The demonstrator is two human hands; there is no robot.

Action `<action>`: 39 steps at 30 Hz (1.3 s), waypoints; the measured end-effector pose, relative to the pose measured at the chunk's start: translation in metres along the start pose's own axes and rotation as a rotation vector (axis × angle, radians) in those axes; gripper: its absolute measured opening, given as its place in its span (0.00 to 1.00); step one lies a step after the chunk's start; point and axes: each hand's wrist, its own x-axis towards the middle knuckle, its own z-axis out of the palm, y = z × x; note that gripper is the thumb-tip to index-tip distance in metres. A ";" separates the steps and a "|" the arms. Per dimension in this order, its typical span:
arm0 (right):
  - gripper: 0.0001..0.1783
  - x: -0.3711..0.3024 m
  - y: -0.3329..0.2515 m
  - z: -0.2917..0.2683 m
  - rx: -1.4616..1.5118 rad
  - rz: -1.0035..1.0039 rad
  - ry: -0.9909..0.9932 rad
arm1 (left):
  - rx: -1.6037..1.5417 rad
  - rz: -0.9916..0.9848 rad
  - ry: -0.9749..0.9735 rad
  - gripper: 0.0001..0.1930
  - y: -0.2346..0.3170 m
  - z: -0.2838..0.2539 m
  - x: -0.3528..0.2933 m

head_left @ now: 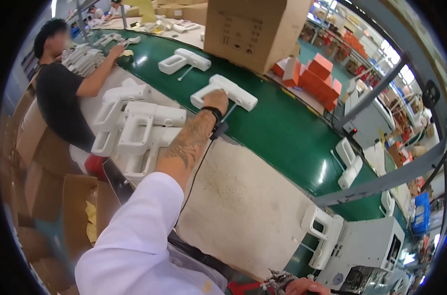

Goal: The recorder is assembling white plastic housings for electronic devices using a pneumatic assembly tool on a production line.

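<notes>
My left hand (216, 101), with a black wristband and a thin cable at the wrist, is closed on a white gun-shaped device housing (238, 92) over the green conveyor belt (277, 132). A thin rod points down from that housing beside my fingers. Just beyond it on the belt is another such white housing (184, 62). Left of my forearm, several white housings (149, 118) are piled up. At the lower edge my right hand (307, 286) shows only in part, its fingers curled, next to a metal fitting (277, 280); what it holds is hidden.
A beige work board (233, 196) lies before me. White housings (327, 238) stand at the right beside a grey machine (371, 246). A large carton (243, 34) and orange boxes (319, 76) line the far side. A co-worker (61, 88) handles parts at the left. A metal rail crosses at right.
</notes>
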 end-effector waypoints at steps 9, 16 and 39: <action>0.35 -0.001 -0.017 0.027 -0.877 0.233 -0.258 | -0.386 0.796 -0.339 0.13 0.077 -0.114 -0.090; 0.35 -0.008 -0.017 0.019 -0.931 0.125 -0.131 | -0.366 1.413 -0.445 0.11 0.062 -0.140 -0.184; 0.31 0.021 0.002 0.059 -0.572 0.460 -0.611 | -0.365 1.166 -0.495 0.36 0.078 -0.197 -0.315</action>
